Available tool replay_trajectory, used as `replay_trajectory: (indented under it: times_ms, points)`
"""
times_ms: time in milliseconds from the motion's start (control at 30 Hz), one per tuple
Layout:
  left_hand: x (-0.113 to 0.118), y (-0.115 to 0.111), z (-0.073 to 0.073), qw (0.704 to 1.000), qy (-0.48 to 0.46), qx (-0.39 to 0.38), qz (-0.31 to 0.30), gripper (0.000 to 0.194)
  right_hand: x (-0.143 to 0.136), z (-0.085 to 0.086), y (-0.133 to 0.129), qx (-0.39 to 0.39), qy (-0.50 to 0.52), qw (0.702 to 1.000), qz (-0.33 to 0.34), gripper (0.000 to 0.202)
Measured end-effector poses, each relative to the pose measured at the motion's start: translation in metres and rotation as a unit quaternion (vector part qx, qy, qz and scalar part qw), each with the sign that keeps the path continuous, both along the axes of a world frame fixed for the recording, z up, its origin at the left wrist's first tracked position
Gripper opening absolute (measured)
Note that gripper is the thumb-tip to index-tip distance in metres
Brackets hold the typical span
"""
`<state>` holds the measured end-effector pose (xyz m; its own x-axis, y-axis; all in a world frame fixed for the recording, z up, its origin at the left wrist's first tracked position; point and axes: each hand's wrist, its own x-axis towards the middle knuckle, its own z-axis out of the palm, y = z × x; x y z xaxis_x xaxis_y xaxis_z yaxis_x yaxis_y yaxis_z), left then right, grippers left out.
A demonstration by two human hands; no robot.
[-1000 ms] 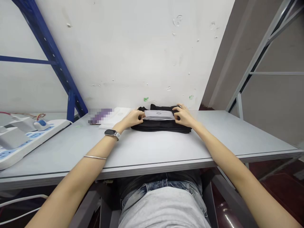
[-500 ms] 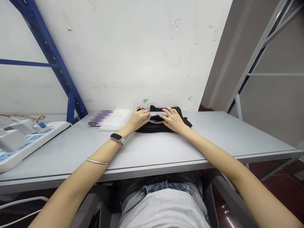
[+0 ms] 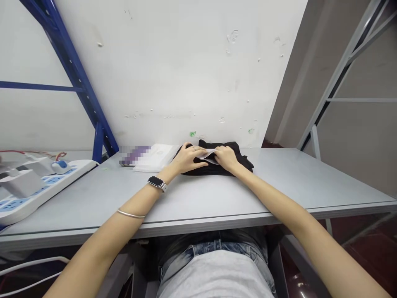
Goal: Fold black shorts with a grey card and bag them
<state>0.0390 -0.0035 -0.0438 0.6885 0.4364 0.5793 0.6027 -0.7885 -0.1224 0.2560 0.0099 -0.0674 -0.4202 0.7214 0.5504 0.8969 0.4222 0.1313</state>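
1. Paper-like white sheet or sleeve, thin and flat, lies between the two hands over a folded black soft cloth; its visible part runs roughly side to side, and both hands reach it, neither clearly nearer.
2. Left hand covers the white piece's left end, palm down, thumb spread away from the fingers (a ring shows on one of them).
3. Right hand is at the opposite end with fingers curled inward; whether they pinch the white piece, I cannot tell.
4. Both forearms slant inward across the grey flat-topped table, wrists low over its surface.
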Motion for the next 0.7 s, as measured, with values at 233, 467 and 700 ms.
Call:
replay_trajectory:
  times_ms: [233,467,700]
  points:
    - [-0.027,0.019,0.007,0.997,-0.019,-0.07,0.033,0.059,0.015,0.008,-0.002,0.029,0.186,0.962,0.199,0.035]
    - [-0.097,0.022,0.043,0.966,-0.122,-0.016,0.226,0.067,0.025,0.022,0.001,-0.003,0.449,0.859,0.244,0.028]
    - [-0.159,0.012,0.058,0.916,-0.139,-0.058,0.372,0.05,0.048,0.019,0.009,0.024,0.529,0.835,0.148,0.031]
